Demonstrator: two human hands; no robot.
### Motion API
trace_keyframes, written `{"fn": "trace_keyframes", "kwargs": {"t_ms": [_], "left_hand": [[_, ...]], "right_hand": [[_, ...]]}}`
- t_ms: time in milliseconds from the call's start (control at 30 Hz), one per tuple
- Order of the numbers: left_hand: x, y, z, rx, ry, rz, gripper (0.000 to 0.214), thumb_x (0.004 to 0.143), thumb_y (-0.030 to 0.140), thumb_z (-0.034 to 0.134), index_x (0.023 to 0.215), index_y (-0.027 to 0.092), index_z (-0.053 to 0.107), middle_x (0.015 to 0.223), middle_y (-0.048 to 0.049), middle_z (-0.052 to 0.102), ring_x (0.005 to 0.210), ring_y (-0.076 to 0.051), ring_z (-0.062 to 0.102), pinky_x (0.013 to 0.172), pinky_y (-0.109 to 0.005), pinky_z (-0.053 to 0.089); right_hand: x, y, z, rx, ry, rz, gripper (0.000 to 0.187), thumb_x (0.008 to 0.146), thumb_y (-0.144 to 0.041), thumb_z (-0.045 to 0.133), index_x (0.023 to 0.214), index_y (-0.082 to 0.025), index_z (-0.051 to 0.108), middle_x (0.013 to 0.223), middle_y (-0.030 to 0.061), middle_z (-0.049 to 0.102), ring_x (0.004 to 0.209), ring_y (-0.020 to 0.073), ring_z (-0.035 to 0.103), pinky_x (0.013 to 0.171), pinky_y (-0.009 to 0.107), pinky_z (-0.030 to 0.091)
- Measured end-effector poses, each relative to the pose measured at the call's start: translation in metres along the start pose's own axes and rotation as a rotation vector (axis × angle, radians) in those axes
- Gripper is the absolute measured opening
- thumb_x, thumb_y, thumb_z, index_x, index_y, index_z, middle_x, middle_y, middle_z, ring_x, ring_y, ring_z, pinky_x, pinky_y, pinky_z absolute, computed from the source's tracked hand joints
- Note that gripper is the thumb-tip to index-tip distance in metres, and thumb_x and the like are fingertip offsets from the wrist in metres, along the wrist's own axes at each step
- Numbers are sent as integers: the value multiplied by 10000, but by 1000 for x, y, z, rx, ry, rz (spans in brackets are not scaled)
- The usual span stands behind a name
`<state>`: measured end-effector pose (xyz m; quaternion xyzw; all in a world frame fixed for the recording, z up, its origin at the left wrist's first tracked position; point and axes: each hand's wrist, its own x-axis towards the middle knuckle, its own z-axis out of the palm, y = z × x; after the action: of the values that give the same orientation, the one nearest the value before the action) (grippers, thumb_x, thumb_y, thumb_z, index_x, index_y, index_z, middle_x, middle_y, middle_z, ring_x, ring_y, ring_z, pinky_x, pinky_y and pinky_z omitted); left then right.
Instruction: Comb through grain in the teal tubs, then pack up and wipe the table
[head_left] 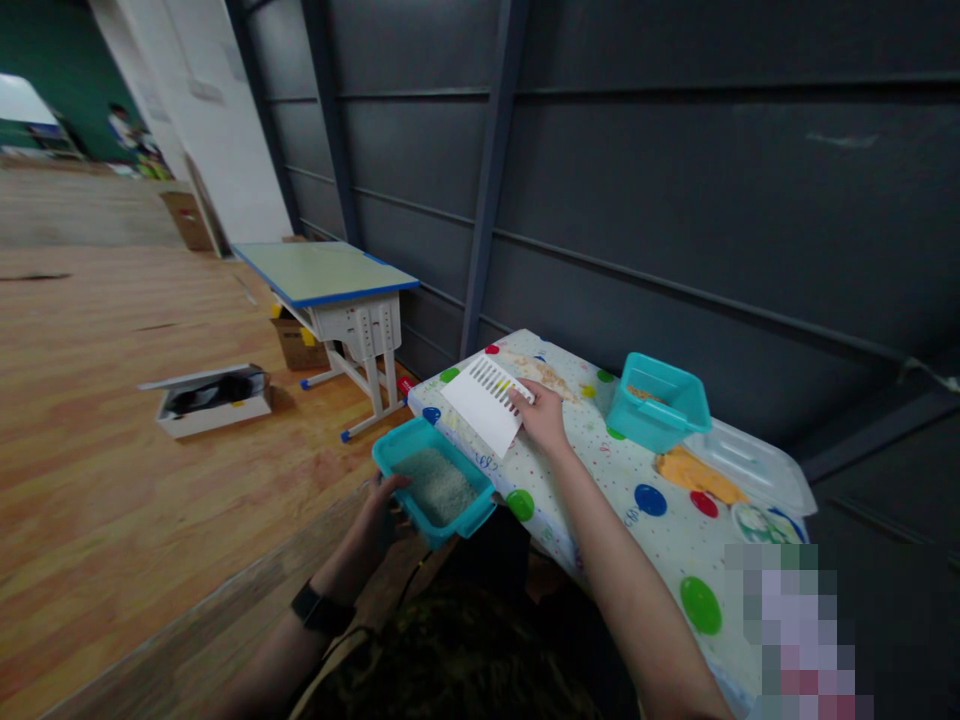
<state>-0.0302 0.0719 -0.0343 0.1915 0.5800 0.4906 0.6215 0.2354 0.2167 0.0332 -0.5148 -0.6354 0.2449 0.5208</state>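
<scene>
In the head view, my left hand (385,515) grips the left side of a teal plastic bin (469,522), its thumb over the rim. Pale loose grains (439,485) cover the bin's bottom. The bin is held against the front edge of the table with its patterned tablecloth (600,470). My right hand (541,412) is closed on the right end of a white card (484,415) printed with rows of small dark bars. That card lies low over the cloth, just beyond the bin. Behind it, tan grains (547,375) are scattered on the cloth.
Farther right stand a second teal bin (660,410) with tan contents, an orange cloth (697,476) and a clear plastic lid (757,465). A dark panelled wall (637,200) borders the table. Leftward are a school desk (322,272) and an opened white box (217,402) on the floor.
</scene>
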Motion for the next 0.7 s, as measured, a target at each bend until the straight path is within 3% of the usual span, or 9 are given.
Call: {"fn": "trace_keyframes", "kwargs": {"t_ms": [133,700], "left_hand": [[1,2,-1,-15,-20,21,476,908,356,689,1349,307,516,989,-37,611,675,-196,653,547,-306,571],[1,4,-4,2,-17,-3,428,915,376,702,1299,294,531,887,-9,597,693,-223,679,585,-333,602]], "right_hand": [[-4,0,4,-21,-32,-28,278,927,-369,701,1070,-197,866,978,77,870,874,292,777,884,408,595],[-4,4,8,-4,-12,71,254,890,-360,725,1042,-200,849,914,66,862,832,276,777,832,387,614]]}}
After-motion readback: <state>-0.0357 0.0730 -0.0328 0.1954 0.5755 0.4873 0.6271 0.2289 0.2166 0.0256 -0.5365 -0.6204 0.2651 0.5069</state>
